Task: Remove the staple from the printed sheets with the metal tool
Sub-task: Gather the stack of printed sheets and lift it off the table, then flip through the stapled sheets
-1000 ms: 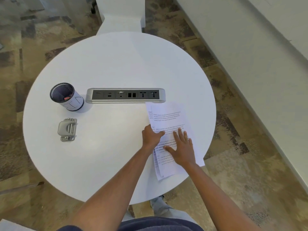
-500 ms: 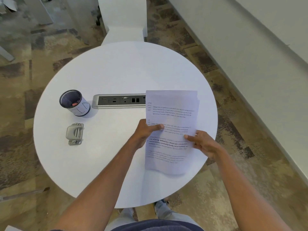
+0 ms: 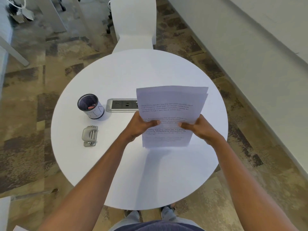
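The printed sheets (image 3: 171,104) are held up above the round white table (image 3: 133,172), tilted toward me. My left hand (image 3: 141,126) grips their left edge with the thumb on the front. My right hand (image 3: 198,129) grips the right edge the same way. The top sheets are slightly fanned at the upper right corner. I cannot make out the staple. A grey metal tool (image 3: 90,136) lies flat on the table to the left, apart from both hands.
A mesh pen cup (image 3: 90,106) with a red item inside stands left of a recessed power outlet strip (image 3: 122,105), partly hidden by the sheets. A white chair (image 3: 133,22) stands beyond the table. A wall runs along the right.
The sheets went from lying flat on the table to being lifted in both hands. My right hand moved from pressing on the paper to gripping its right edge.
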Demonstrator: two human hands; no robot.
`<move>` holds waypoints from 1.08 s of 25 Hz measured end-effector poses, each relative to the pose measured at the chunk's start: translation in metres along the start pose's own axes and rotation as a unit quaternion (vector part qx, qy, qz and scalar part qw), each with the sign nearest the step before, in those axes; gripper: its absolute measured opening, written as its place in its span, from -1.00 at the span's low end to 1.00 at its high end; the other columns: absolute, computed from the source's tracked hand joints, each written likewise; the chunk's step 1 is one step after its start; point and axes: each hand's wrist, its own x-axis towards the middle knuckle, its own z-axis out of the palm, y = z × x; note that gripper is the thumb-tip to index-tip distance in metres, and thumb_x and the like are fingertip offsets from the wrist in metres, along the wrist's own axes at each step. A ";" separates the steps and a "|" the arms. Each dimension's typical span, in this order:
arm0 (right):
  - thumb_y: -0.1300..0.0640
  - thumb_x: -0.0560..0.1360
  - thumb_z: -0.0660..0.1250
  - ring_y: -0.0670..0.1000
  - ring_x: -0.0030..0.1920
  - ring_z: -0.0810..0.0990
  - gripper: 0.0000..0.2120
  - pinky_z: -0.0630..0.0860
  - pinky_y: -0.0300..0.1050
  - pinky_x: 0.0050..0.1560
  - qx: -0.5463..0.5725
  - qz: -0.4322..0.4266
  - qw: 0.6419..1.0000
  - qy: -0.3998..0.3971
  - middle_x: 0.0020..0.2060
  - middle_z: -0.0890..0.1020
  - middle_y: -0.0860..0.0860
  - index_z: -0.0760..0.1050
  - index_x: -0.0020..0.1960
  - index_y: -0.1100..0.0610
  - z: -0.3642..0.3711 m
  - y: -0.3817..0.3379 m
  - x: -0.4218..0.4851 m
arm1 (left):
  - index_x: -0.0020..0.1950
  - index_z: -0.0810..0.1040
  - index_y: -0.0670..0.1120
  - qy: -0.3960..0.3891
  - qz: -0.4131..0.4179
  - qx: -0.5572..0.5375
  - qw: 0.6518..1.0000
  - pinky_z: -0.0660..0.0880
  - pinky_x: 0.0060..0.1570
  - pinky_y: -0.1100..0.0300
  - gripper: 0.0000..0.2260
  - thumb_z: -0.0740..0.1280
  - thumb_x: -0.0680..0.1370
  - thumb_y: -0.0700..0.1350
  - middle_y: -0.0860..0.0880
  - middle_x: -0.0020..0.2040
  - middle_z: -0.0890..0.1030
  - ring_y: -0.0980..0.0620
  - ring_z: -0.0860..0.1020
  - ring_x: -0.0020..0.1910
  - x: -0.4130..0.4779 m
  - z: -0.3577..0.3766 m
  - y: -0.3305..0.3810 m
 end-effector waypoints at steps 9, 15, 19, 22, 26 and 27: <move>0.30 0.44 0.48 -0.03 0.14 0.64 -0.61 0.61 -0.20 0.02 -0.035 -0.002 0.999 -0.007 0.06 0.69 -0.08 0.57 0.17 -0.05 0.029 0.020 0.009 | 0.11 0.64 0.04 0.012 -0.015 0.104 0.994 0.55 0.03 0.21 -0.68 0.52 0.39 -0.19 0.04 0.06 0.70 0.12 0.64 0.04 -0.014 -0.033 -0.031; 0.16 0.50 0.44 -0.05 0.14 0.64 -0.72 0.56 -0.01 0.21 -0.067 0.017 0.997 0.031 0.15 0.68 -0.05 0.59 0.16 -0.10 0.028 0.016 0.014 | 0.14 0.62 0.06 0.069 -0.013 0.107 0.992 0.54 -0.04 0.30 -0.73 0.46 0.46 -0.11 0.08 0.05 0.68 0.23 0.63 -0.03 -0.009 -0.033 -0.038; 0.18 0.45 0.49 -0.15 0.08 0.65 -0.66 0.59 -0.21 0.05 -0.068 0.021 0.997 0.013 0.08 0.69 -0.19 0.59 0.03 -0.26 0.021 0.011 0.013 | 0.13 0.64 0.03 0.045 -0.006 0.130 0.990 0.53 -0.02 0.39 -0.73 0.49 0.43 -0.11 0.12 0.06 0.68 0.20 0.63 0.02 -0.004 -0.040 -0.033; 0.21 0.43 0.51 -0.24 0.05 0.62 -0.66 0.51 -0.38 -0.06 -0.078 0.046 0.996 0.007 0.02 0.68 -0.22 0.59 0.02 -0.20 0.029 0.030 0.008 | 0.15 0.62 -0.06 0.050 -0.026 0.177 0.983 0.44 0.05 0.44 -0.69 0.50 0.42 -0.17 0.05 0.11 0.66 0.16 0.57 0.03 -0.012 -0.038 -0.045; 0.40 0.52 0.32 0.04 -0.15 0.63 -0.88 0.44 -0.07 -0.05 -0.089 0.034 0.994 0.059 -0.06 0.71 0.24 0.62 -0.02 0.32 0.022 0.046 0.003 | 0.06 0.64 -0.27 0.051 0.026 0.152 0.987 0.50 0.09 0.14 -0.75 0.45 0.39 -0.40 -0.21 0.11 0.64 -0.08 0.58 0.10 -0.021 -0.032 -0.045; 0.46 0.51 0.27 -0.04 -0.21 0.56 -0.84 0.42 -0.08 -0.10 -0.064 0.038 0.995 0.066 -0.19 0.71 0.14 0.58 -0.12 0.29 0.019 0.043 0.002 | 0.05 0.64 -0.28 0.055 0.026 0.147 0.987 0.51 0.06 0.15 -0.74 0.45 0.37 -0.43 -0.22 0.10 0.64 -0.09 0.59 0.11 -0.020 -0.030 -0.040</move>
